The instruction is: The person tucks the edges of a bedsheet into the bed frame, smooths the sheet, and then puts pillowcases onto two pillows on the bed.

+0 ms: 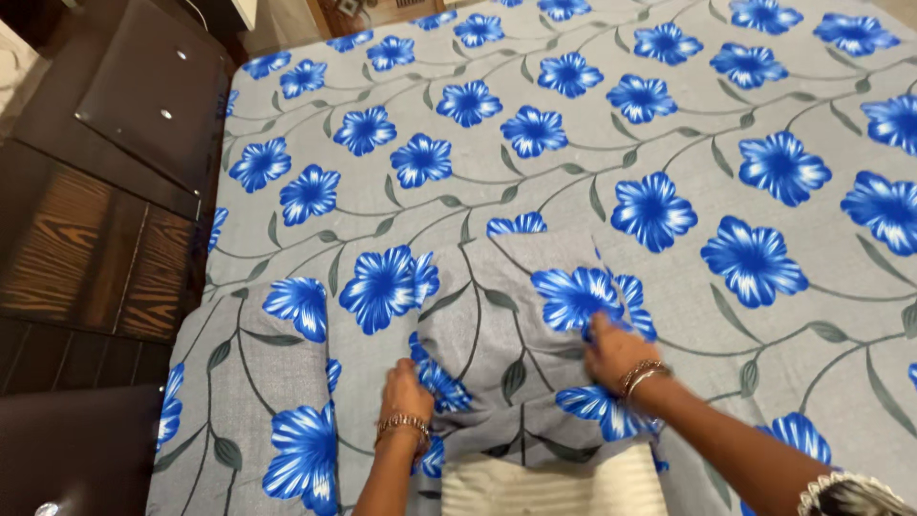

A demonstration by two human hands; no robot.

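Between both grips, a grey cotton pillowcase with blue flowers (pixel 516 325) is lying bunched on the matching grey floral bedsheet (pixel 726 134), with a cream ribbed pillow (pixel 554 483) poking out of its near end. Left hand (pixel 406 392) is pinching the pillowcase edge, grip closed on cloth. Right hand (pixel 616 349) is clamping the fabric further up, grip closed too. Left of the left grip, a second covered pillow (pixel 258 401) is lying flat, with a dark wooden cabinet (pixel 95 220) beyond it. Step looks like working the case along the pillow; next move probably needs both grips keeping hold and pulling evenly.
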